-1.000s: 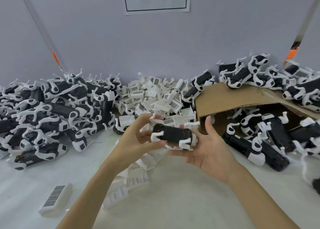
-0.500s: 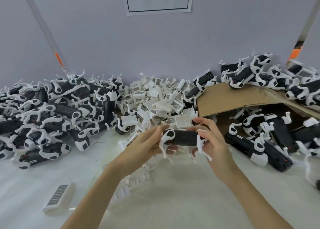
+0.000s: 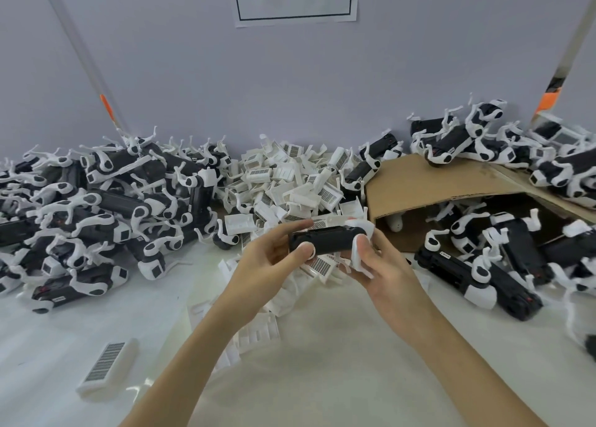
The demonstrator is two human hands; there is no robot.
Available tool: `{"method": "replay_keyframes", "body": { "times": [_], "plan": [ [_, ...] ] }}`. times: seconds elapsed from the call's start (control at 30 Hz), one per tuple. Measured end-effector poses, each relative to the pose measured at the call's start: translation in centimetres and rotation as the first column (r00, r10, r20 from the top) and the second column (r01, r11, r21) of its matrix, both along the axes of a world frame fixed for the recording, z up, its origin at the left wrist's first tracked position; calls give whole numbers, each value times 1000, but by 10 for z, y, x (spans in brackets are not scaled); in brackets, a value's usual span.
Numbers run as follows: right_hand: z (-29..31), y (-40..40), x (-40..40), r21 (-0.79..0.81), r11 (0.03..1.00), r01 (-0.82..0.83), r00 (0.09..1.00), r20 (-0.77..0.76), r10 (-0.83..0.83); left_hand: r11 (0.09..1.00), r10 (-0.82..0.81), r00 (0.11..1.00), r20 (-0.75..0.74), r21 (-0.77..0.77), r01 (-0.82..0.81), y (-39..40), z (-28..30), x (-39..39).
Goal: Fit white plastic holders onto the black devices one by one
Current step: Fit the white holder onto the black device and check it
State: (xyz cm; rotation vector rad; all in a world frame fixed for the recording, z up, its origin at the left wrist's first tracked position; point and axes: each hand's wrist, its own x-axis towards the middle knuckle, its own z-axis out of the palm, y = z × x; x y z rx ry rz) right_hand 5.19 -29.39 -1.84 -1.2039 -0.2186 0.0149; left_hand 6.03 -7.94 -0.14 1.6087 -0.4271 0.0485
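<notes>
Hands: left hand and right hand grip black device by its ends, steadying it.
Holder: white holder seemingly half-seated.

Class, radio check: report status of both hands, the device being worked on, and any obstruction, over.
Left hand and right hand both grip the black device, held over the table. White holder at its right end. Nothing in the way, over.

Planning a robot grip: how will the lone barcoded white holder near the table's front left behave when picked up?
The holder is probably light and stiff: thin moulded plastic. It lies flat, so it should slide, not roll. Its smooth surface may be slippery.
</notes>
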Motion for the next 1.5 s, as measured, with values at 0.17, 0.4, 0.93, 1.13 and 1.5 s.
{"method": "replay_keyframes", "body": {
  "times": [0.17,0.4,0.93,1.13,1.5],
  "plan": [
    [-5,8,1,-194,969,152,983,-75,-169,988,155,977,144,-17,-155,-2,-8,3],
    [-4,11,-5,-102,991,-91,994,-62,85,868,65,681,729,296,-399,-18,-23,-2],
    [-1,-19,-2,-442,857,-265,958,-24,284,995,19,999,-47,100,-14,-11,6,-5],
    [-11,0,4,-252,964,-82,996,8,87,968,148,957,-249,-162,-191,-15,5,-4],
    [-4,-3,-1,-437,899,33,973,219,71,947,249,916,313,117,-298,-18,1,-10]
  ]
}}
